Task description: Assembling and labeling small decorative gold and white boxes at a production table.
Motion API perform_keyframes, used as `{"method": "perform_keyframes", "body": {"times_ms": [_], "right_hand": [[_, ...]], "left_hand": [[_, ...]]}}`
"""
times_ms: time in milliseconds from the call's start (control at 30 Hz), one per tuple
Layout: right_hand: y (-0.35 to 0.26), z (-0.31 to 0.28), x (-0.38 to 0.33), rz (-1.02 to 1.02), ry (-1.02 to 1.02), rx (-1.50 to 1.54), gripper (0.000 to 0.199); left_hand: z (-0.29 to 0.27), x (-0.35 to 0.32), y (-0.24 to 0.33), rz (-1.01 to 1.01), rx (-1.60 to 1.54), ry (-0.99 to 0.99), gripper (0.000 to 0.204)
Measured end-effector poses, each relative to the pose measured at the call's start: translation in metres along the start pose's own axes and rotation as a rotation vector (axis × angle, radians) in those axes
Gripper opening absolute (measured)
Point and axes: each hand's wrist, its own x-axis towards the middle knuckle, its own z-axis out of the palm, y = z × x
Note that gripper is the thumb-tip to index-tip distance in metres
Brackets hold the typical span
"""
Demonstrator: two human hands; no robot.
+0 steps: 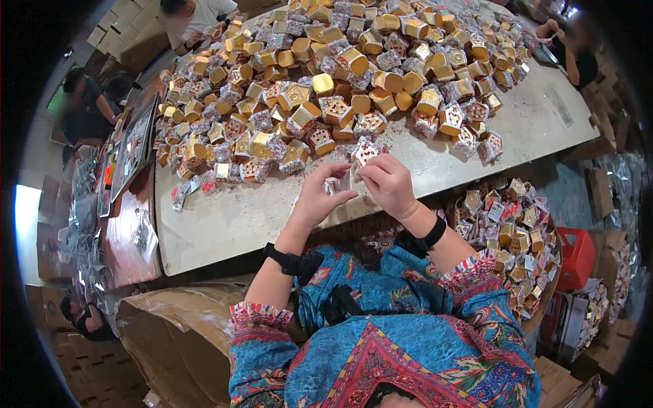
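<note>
Both my hands meet over the near edge of a pale table. My left hand and my right hand together grip one small wrapped box with a red, white and silver pattern. It is partly hidden by my fingers. A big heap of similar small gold and red patterned boxes covers the table just beyond my hands. Both wrists wear black bands.
A round basket full of the same boxes stands at my right. A brown cardboard carton lies at my lower left. A red crate sits far right. Other people sit at the table's far corners and left side.
</note>
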Motion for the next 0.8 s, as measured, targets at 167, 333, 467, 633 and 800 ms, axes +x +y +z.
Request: {"method": "perform_keyframes", "body": {"times_ms": [167, 333, 467, 633, 800], "right_hand": [[-0.007, -0.008, 0.004, -0.156, -0.083, -0.105, 0.013], [-0.008, -0.008, 0.002, -0.138, -0.163, -0.131, 0.016], [-0.011, -0.009, 0.003, -0.133, -0.137, -0.051, 0.013], [-0.007, 0.001, -0.017, 0.781, -0.176, 1.016, 0.004], [-0.013, 0.008, -0.023, 1.145, -0.218, 1.284, 0.007]], "left_hand": [[0.000, 0.000, 0.017, 0.054, -0.015, 0.124, 0.034], [-0.003, 0.002, 0.027, 0.120, 0.115, 0.146, 0.011], [-0.002, -0.002, 0.027, 0.112, 0.166, 0.151, 0.008], [0.004, -0.014, 0.027, -0.123, 0.002, 0.187, 0.007], [0.002, -0.026, 0.020, 0.044, 0.240, 0.185, 0.008]]}}
